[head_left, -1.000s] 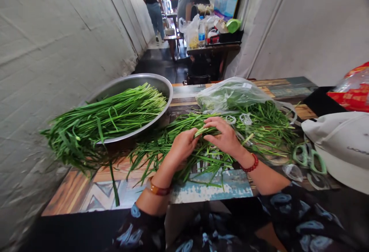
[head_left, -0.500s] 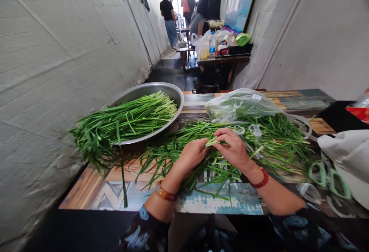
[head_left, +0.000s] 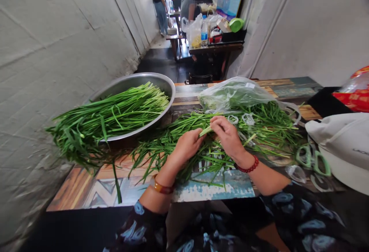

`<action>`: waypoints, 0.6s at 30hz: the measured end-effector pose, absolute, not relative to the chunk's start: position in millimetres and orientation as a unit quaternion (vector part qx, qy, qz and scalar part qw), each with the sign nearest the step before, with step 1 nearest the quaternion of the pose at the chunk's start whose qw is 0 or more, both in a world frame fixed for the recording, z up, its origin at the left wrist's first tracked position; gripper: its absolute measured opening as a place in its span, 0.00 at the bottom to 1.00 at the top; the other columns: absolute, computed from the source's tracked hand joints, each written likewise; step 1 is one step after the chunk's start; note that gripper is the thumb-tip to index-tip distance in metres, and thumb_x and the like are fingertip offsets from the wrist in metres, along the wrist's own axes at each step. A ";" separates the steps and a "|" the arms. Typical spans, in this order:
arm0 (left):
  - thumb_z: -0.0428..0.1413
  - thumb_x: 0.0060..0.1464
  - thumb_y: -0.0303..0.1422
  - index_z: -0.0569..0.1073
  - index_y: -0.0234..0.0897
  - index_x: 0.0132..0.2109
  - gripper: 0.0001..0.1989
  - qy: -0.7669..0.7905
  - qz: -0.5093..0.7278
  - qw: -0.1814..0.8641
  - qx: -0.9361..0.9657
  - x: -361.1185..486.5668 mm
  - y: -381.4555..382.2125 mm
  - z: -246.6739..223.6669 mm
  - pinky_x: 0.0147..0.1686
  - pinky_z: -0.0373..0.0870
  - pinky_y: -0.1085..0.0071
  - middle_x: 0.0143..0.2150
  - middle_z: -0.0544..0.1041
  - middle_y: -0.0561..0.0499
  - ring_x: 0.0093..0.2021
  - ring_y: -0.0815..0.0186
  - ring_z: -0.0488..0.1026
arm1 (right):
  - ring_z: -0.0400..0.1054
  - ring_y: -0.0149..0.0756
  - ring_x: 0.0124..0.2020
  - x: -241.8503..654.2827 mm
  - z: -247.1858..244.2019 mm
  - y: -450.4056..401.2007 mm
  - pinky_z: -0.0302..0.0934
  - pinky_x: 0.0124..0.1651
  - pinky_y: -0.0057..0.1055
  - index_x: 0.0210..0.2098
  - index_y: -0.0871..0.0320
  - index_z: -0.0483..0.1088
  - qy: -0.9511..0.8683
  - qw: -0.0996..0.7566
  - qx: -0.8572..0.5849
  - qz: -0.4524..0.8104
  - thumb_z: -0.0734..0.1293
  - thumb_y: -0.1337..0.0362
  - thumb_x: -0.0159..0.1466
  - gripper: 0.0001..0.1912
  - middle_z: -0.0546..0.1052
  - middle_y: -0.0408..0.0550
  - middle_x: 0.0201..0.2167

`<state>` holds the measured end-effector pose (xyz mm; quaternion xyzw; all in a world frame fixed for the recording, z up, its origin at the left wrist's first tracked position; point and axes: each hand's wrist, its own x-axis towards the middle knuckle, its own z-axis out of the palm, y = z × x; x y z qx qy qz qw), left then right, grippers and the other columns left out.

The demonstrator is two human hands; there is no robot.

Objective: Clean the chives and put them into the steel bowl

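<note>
My left hand (head_left: 188, 145) is closed round a small bunch of garlic chives (head_left: 205, 131), their pale stem ends pointing up to the right. The fingers of my right hand (head_left: 226, 135) pinch those stem ends. Under and around both hands lies a loose heap of garlic chives (head_left: 167, 138) on the wooden table (head_left: 95, 194). To the left, a wide metal basin (head_left: 170, 104) holds a big pile of garlic chives, leaves hanging over its near left rim. A clear plastic bag (head_left: 236, 92) with more greens lies behind the heap.
Right of the heap lie green-handled scissors (head_left: 321, 163), a small clear plastic piece (head_left: 296, 173) and a pale cap (head_left: 343, 148). A red packet (head_left: 353, 94) is at the far right. Beyond, another table (head_left: 216, 48) carries a bottle (head_left: 204, 33) and bags; several people are behind it.
My view has shifted slightly right and down, so the scene sits further left and higher. My right fingers have closed in over the stem ends. The left hand keeps its hold.
</note>
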<state>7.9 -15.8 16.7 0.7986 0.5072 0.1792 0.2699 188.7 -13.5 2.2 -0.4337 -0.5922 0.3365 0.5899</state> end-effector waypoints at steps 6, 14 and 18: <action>0.45 0.65 0.40 0.70 0.35 0.32 0.18 0.469 0.257 0.350 0.769 1.2 -11.1 18.2 0.35 0.60 0.72 0.28 0.67 0.54 0.31 0.68 0.64 | 0.68 0.33 0.36 213.0 0.4 -1.0 0.64 0.41 0.30 0.26 0.55 0.66 -0.508 0.623 -0.435 0.405 0.62 0.50 0.67 0.19 0.74 0.46 0.34; 0.52 0.61 0.41 0.72 0.33 0.37 0.14 0.426 0.269 0.414 0.758 2.2 -10.9 18.7 0.36 0.62 0.72 0.31 0.69 0.53 0.33 0.68 0.63 | 0.74 0.35 0.40 200.9 3.3 -11.5 0.68 0.43 0.33 0.46 0.54 0.76 -0.680 0.511 -0.386 0.357 0.67 0.61 0.64 0.12 0.79 0.48 0.43; 0.54 0.60 0.40 0.73 0.33 0.38 0.13 0.410 0.266 0.418 0.766 3.1 -10.4 18.9 0.36 0.62 0.73 0.32 0.70 0.53 0.34 0.68 0.65 | 0.75 0.34 0.33 199.1 1.9 -11.6 0.69 0.39 0.32 0.37 0.55 0.78 -0.676 0.529 -0.384 0.340 0.67 0.65 0.63 0.07 0.80 0.46 0.33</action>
